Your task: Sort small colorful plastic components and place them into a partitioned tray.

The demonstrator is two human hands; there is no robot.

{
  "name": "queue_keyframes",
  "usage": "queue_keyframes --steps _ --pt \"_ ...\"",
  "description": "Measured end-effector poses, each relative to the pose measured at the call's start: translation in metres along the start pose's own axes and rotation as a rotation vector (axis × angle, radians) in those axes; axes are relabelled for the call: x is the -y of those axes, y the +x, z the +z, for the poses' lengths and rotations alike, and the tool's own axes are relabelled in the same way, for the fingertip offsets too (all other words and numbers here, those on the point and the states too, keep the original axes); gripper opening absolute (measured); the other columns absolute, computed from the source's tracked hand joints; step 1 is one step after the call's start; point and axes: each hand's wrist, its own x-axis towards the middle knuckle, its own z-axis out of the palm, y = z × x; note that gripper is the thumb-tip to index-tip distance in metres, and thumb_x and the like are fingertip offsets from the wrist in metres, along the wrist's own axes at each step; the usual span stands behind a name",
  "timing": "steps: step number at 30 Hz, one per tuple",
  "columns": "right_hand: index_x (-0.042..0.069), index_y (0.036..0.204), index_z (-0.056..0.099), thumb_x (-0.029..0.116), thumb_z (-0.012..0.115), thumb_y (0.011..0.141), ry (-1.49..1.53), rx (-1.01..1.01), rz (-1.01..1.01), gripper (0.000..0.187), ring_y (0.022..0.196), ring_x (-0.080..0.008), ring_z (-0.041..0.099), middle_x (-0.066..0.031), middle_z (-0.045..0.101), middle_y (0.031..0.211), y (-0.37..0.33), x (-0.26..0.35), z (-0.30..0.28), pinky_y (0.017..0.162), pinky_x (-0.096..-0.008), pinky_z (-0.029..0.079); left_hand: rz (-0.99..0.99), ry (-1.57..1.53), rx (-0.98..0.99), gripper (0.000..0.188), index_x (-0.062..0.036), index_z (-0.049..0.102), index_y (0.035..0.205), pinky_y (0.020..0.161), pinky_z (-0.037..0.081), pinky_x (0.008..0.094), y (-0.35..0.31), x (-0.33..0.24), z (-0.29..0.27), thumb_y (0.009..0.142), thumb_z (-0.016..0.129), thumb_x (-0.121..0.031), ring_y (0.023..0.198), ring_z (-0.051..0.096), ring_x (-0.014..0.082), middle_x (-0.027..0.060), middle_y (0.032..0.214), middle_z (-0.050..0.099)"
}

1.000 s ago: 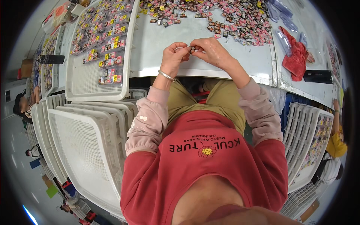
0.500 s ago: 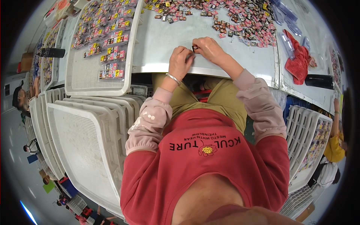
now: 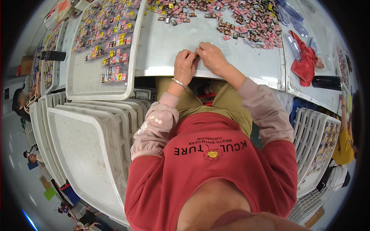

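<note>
Above the front part of the white table [image 3: 162, 57], my left hand [image 3: 185, 66] and my right hand [image 3: 211, 57] meet with fingertips close together. Both are closed in a pinch, and the fingers hide whatever is between them. Beyond them a large spread of small pink, black and yellow blocks [image 3: 250, 29] covers the far right of the tabletop. To the left, a white perforated tray [image 3: 83, 79] holds rows of clear packs [image 3: 114, 74] filled with similar small coloured blocks.
Stacked white trays [image 3: 83, 142] stand below the table at the left, with more trays [image 3: 314, 142] at the right. A red cloth [image 3: 304, 65], clear plastic pieces [image 3: 293, 48] and a black cylinder [image 3: 327, 82] lie on the right side. Other people are at the edges.
My right hand has shifted slightly left and down, closer against my left. A small dark block that showed at its fingertips is now hidden.
</note>
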Motion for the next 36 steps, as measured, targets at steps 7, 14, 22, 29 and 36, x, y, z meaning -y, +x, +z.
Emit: queue_keyframes --steps 7,14,22,29,36 --pt "0.002 0.109 0.061 -0.008 0.046 0.073 0.495 -0.106 0.207 0.039 0.09 -0.0318 0.055 -0.0166 0.057 0.092 -0.009 -0.015 -0.004 0.079 -0.039 0.047 0.04 0.002 -0.007 0.019 -0.0031 0.066 0.089 0.067 0.046 0.0365 0.001 -0.001 -0.004 0.071 0.07 -0.001 0.077 0.054 0.0274 0.0096 0.079 0.054" --pt "0.002 0.099 0.065 -0.008 0.045 0.07 0.197 -0.11 0.063 0.036 0.087 -0.031 0.056 -0.0133 0.059 0.09 -0.019 0.003 0.004 0.076 -0.0402 0.046 0.017 -0.034 -0.019 0.022 -0.0028 0.065 0.094 0.069 0.046 0.0372 0.0 0.001 -0.002 0.073 0.068 -0.001 0.078 0.054 0.0287 0.01 0.083 0.056" --pt "0.005 0.096 0.066 0.001 0.056 0.078 0.468 -0.296 0.237 0.021 0.088 -0.031 0.057 -0.0116 0.06 0.09 -0.02 -0.042 -0.013 0.077 -0.04 0.046 0.072 0.057 0.121 0.027 -0.0004 0.064 0.1 0.07 0.045 0.038 0.004 -0.005 -0.013 0.073 0.067 -0.002 0.081 0.052 0.0283 0.0106 0.086 0.054" --pt "0.008 0.089 0.066 0.012 0.069 0.073 -0.164 -0.354 0.351 0.016 0.083 -0.0299 0.06 -0.0101 0.06 0.084 -0.014 -0.086 -0.02 0.071 -0.0409 0.049 0.067 0.07 0.115 0.028 -0.0003 0.064 0.1 0.071 0.046 0.0363 0.007 -0.005 -0.011 0.073 0.069 0.0 0.081 0.053 0.0278 0.0119 0.091 0.055" --pt "0.003 0.092 0.061 0.006 0.067 0.077 0.51 -0.288 0.281 0.016 0.082 -0.0298 0.059 -0.011 0.06 0.087 -0.015 -0.069 -0.032 0.07 -0.0363 0.048 0.043 0.025 0.135 0.028 -0.0009 0.064 0.099 0.077 0.047 0.0368 0.011 -0.005 -0.022 0.072 0.07 -0.002 0.09 0.055 0.0295 0.0126 0.1 0.059"
